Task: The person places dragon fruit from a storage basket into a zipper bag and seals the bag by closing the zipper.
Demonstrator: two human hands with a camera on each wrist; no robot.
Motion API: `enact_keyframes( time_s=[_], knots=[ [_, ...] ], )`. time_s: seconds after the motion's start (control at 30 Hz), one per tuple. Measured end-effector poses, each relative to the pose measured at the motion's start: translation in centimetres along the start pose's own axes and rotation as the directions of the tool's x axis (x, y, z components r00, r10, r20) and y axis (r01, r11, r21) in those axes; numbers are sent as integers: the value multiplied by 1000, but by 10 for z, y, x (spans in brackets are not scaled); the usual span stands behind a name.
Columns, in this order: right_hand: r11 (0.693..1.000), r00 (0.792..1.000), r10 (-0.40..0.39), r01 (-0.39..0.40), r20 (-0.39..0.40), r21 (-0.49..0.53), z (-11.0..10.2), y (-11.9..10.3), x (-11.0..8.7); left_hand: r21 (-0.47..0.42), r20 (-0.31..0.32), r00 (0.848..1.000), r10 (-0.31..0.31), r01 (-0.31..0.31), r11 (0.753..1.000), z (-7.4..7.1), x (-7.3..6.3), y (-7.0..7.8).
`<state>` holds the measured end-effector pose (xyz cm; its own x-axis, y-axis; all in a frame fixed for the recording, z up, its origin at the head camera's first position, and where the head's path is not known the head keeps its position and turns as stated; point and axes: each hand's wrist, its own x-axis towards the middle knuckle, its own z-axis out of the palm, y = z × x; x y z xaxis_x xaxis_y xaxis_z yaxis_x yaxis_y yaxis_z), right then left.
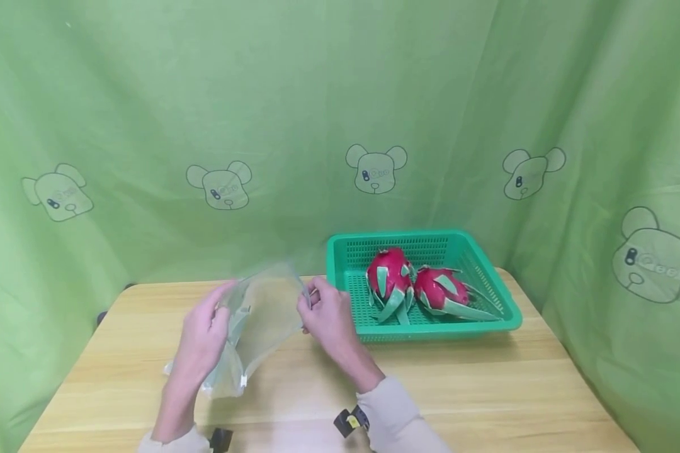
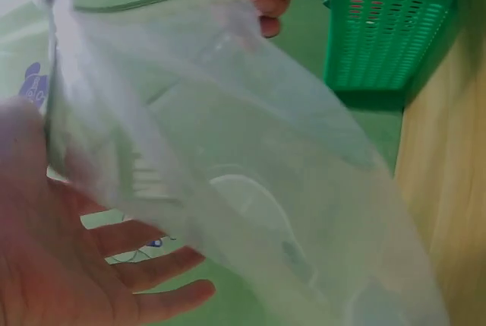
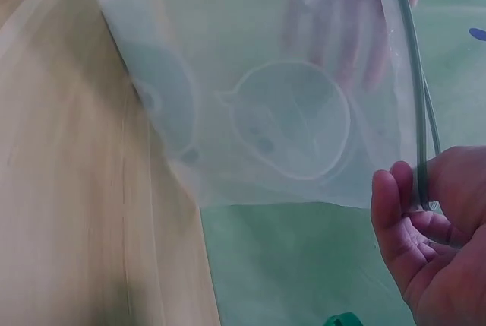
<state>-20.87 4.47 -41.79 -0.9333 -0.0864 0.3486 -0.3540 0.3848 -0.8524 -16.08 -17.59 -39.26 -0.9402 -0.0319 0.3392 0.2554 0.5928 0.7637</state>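
Observation:
A clear plastic zip bag [image 1: 272,308] is stretched between both hands above the table, its mouth spread. My left hand [image 1: 201,333] holds the left side of the mouth between thumb and forefinger. In the left wrist view the other fingers [image 2: 163,273] of that hand extend straight along the bag's outside. At the opposite edge, my right hand [image 1: 328,311] pinches the zip strip [image 3: 419,98] between thumb and curled fingers. A small white slider [image 1: 243,380] shows at the bag's lower corner. The bag's film hangs thin and see-through, with nothing visible inside.
To the right stands a green plastic basket [image 1: 425,328] with two red dragon fruits, one upright [image 1: 393,267] and one lying tilted [image 1: 436,290]. Wooden table [image 1: 476,390] spreads below. A green curtain [image 1: 294,113] with bear-face drawings closes off the back and sides.

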Motion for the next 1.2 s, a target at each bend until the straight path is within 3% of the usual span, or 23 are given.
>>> enact_keyframes(
  time_s=[0.23, 0.53, 0.83, 1.07, 1.2],
  knots=[
    [1000, 1000, 3, -3, 4, -14, -2, 2, 3, -41, -44, 997, -68, 66, 997, -7, 0, -3],
    [999, 1000, 20, -19, 24, -26, -8, 7, 7, -24, -72, 997, -10, 9, 1000, -17, 14, 0],
    [999, 994, 27, -31, 104, 34, -9, -1, 9, -57, -84, 995, -48, 43, 997, -8, 18, 3],
    [994, 992, -48, 35, 119, 107, -32, -1, 13, -69, -142, 989, -46, 37, 997, -6, 22, 8],
    [996, 994, -51, 43, 94, 80, -51, 4, 14, -66, -164, 985, -46, 36, 997, -5, 23, 10]
  ],
)
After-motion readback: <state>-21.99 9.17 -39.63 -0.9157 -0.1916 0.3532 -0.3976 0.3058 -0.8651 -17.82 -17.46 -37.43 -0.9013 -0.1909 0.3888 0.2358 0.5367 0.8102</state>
